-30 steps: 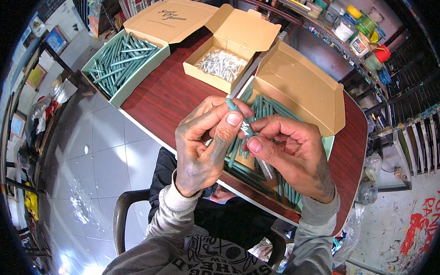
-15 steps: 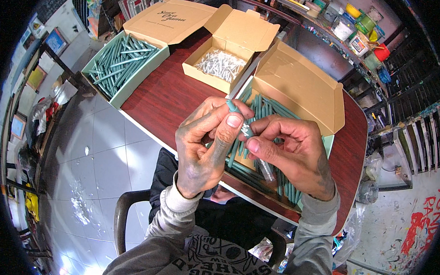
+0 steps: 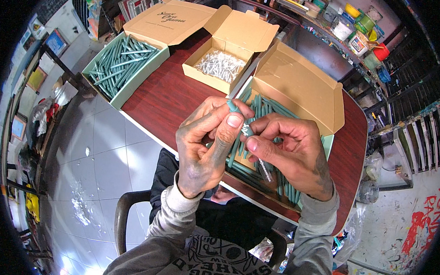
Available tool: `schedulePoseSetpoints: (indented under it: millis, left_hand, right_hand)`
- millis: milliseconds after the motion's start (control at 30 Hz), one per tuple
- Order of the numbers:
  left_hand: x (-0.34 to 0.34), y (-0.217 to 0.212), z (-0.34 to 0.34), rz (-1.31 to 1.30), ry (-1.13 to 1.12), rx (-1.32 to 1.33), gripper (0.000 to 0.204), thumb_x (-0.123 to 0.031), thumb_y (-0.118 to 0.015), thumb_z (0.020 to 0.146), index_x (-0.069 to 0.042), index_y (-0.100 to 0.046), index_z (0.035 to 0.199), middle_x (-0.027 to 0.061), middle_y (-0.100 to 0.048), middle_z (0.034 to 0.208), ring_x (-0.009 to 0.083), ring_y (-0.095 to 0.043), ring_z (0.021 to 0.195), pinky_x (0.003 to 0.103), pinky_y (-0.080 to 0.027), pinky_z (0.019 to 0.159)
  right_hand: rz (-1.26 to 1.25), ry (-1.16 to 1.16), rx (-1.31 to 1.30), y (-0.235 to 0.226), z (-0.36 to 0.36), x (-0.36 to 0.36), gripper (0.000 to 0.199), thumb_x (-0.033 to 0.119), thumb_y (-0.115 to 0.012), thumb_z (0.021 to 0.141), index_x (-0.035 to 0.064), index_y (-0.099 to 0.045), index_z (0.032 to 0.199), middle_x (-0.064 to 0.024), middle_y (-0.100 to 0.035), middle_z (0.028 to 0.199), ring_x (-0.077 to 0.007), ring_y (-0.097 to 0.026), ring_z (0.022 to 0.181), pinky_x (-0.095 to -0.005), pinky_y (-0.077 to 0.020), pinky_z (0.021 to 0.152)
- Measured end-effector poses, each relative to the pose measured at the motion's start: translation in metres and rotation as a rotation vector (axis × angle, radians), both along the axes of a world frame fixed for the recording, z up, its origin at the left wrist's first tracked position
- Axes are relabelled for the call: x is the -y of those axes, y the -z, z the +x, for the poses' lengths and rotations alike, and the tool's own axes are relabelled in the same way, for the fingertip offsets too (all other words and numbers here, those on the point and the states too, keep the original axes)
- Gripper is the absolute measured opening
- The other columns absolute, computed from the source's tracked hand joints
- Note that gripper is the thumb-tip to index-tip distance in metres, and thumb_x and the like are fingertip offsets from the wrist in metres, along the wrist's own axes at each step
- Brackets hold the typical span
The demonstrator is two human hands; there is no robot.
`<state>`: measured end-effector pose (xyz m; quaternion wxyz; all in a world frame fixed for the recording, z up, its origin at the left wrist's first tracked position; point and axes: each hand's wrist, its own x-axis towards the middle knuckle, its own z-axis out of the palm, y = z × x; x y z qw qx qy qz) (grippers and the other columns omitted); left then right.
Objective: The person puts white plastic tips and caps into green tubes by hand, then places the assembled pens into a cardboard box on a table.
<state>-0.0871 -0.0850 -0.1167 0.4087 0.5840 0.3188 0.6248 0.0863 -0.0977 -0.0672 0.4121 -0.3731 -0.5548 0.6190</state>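
Note:
A slim green pen-shaped stick (image 3: 249, 130) with white lettering is held between both hands over the front box. My left hand (image 3: 204, 144) pinches it near its upper end, thumb pressed along the side, and the narrow tip shows above the thumb. Lower down, my right hand (image 3: 293, 152) closes thumb and fingers round it. A narrow clear strip with white print (image 3: 266, 171) slants down below my right fingers; whether it is joined to the stick I cannot tell. Under my hands, the open front box (image 3: 330, 144) contains many similar green sticks (image 3: 287, 191), partly hidden.
On the dark red table (image 3: 151, 94), a pale green box (image 3: 127, 96) of green sticks stands far left. A smaller cardboard box (image 3: 198, 72) behind my hands holds small white pieces. Open lids lean backward. Paint tubs (image 3: 342, 30) line a shelf at the back right. A chair (image 3: 122, 216) surrounds me.
The printed clear strip has turned slightly and its lower end has shifted a little left. My right fingers have moved marginally; my left hand keeps its pinch.

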Motion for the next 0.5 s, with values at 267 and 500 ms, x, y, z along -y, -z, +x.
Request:
schedulePoseSetpoints:
  millis: [267,500]
  left_hand:
    - [-0.001,-0.002,-0.001,0.003,0.017,0.000,0.024,-0.018,-0.062,0.100,0.005,-0.070,0.104,0.0051,-0.063,0.096,0.0038,-0.055,0.071,0.019,-0.037,0.058]
    - [0.001,-0.010,-0.002,-0.001,0.021,-0.042,0.025,-0.019,-0.062,0.101,0.005,-0.069,0.104,0.0052,-0.062,0.095,0.0051,-0.057,0.072,0.019,-0.041,0.059]
  right_hand:
    - [0.024,0.020,0.034,0.005,0.002,-0.001,0.009,0.003,-0.068,0.093,-0.0047,-0.065,0.089,-0.0082,-0.067,0.088,-0.0107,-0.065,0.078,-0.0268,-0.0563,0.068]
    - [-0.049,0.019,0.032,0.006,0.002,-0.002,0.012,0.008,-0.071,0.092,-0.0025,-0.067,0.091,-0.0080,-0.069,0.086,-0.0107,-0.064,0.078,-0.0269,-0.0533,0.070]
